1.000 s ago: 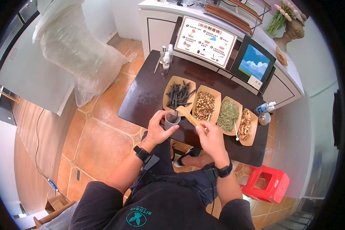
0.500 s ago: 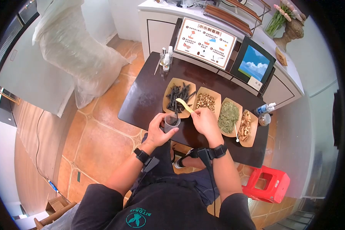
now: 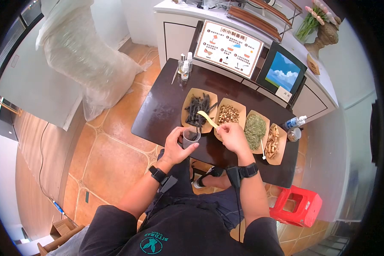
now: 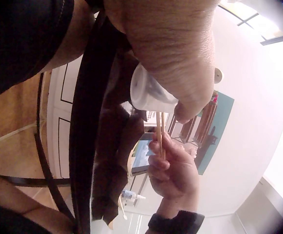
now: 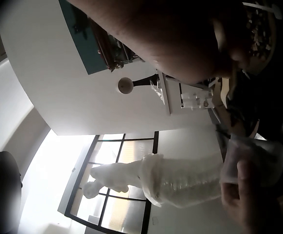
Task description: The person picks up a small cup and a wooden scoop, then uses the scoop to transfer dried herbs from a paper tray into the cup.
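Observation:
My left hand (image 3: pixel 175 147) grips a small translucent plastic cup (image 3: pixel 192 137) around its side, near the table's front edge. Inside the cup lie dark pieces, and one sticks up past the rim. With thumb and fingers my right hand (image 3: pixel 232 137) pinches a pair of wooden tongs (image 3: pixel 208 118), whose two thin arms (image 4: pixel 160 127) show in the left wrist view. The tong tips are over the near part of a paper tray (image 3: pixel 186 120) of black, twig-like pieces (image 3: pixel 197 106), just beyond the cup.
Paper trays to the right hold brown-and-white bits (image 3: pixel 228 114), dried green herb (image 3: pixel 255 131) and pale brown slices (image 3: pixel 272 143). Small bottles (image 3: pixel 184 70) stand at the back left, a blue-labelled bottle (image 3: pixel 295 122) at the right. A printed sign (image 3: pixel 228 48) leans behind the dark table (image 3: pixel 158 111).
The tongs have swung from the cup's mouth up toward the tray of black pieces. My right hand has turned and shifted slightly up. The left hand with the cup stays almost in place.

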